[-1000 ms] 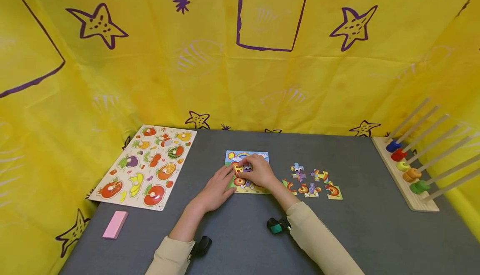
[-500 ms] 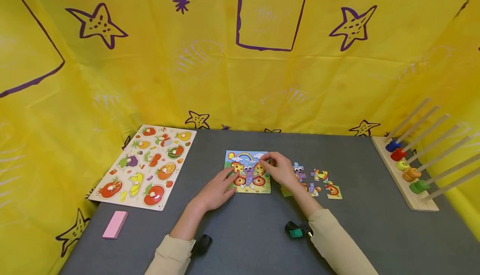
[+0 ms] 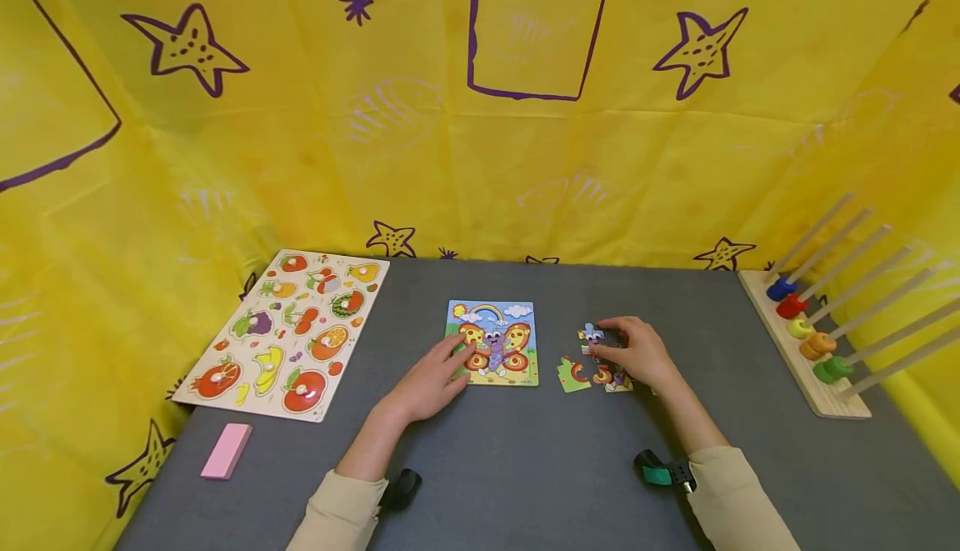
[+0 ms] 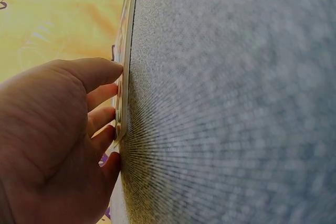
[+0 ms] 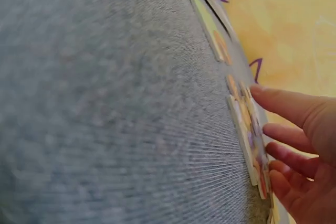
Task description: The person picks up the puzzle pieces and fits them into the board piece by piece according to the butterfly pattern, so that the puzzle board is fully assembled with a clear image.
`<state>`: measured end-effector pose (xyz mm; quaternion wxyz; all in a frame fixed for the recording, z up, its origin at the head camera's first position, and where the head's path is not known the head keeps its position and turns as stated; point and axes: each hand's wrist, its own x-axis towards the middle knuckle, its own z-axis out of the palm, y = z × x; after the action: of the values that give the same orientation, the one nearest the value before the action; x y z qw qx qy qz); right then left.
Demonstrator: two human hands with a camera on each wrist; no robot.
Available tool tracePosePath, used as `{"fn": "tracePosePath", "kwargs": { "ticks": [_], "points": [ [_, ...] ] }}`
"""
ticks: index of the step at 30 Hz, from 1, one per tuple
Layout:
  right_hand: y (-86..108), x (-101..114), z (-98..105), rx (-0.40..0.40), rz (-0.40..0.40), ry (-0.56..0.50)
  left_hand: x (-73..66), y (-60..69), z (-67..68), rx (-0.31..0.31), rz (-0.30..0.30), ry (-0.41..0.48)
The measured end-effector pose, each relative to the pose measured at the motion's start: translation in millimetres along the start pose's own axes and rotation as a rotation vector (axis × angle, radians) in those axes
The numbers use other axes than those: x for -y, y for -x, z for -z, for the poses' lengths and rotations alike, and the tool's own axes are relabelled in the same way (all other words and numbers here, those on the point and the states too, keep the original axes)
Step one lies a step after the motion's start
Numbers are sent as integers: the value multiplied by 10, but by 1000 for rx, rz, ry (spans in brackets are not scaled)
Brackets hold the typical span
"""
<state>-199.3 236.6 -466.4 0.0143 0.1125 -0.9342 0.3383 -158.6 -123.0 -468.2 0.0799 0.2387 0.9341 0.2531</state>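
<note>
A square butterfly puzzle (image 3: 495, 349) lies flat on the table, its picture showing a rainbow and clouds. My left hand (image 3: 427, 380) rests at its left edge with fingers extended over the left wing; in the left wrist view, the left hand (image 4: 58, 135) has its fingertips along the edge of a thin board. To the right, several loose puzzle pieces lie in a group. My right hand (image 3: 637, 355) is over them, thumb and index finger spread at a piece with the butterfly's face (image 3: 588, 338). Its palm hides other pieces. A green and red piece (image 3: 573, 374) lies nearby.
A wooden fruit peg board (image 3: 341, 284) lies at the left, with a pink block (image 3: 227, 451) in front. At the far right stands a pegged wooden stand (image 3: 855, 405) with coloured rings. Yellow cloth (image 3: 420, 176) walls the grey table's back and sides.
My right hand has left the butterfly puzzle and moved right to the loose pieces. The left hand stays at the puzzle's left edge. The head view has shifted slightly.
</note>
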Motion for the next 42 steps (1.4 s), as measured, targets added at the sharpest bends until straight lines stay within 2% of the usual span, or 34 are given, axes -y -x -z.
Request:
{"fn": "tracePosePath", "kwargs": {
  "ticks": [9,15,20,24,27,31,34,37,41,42],
  "points": [
    [6,8,-26,12,-15,3,9,10,2,-26,-52,3],
    [-17,27,-18,24,-37,3,20,4,-7,-23,-43,0],
    [-49,80,-71,-66,-101,-100,8,3,-6,-17,-34,10],
    [-94,213,-178,-133,-162,-210,-10,9,3,-11,-25,18],
    [-142,351,-291,-118,-198,-289,-21,13,13,-12,-26,26],
    [-206,539,-473,-75,-202,-360,-20,16,11,-15,-24,32],
    [-250,685,-611,-56,-184,-378,-5,21,-4,-26,-34,41],
    [-304,815,-742,-48,-166,-381,37,24,-30,-55,-71,51],
    [-390,928,-885,-51,-135,-336,65,31,-49,-84,-105,38],
    [-410,946,-913,-58,-121,-313,41,36,-35,-78,-96,48]
  ]
}}
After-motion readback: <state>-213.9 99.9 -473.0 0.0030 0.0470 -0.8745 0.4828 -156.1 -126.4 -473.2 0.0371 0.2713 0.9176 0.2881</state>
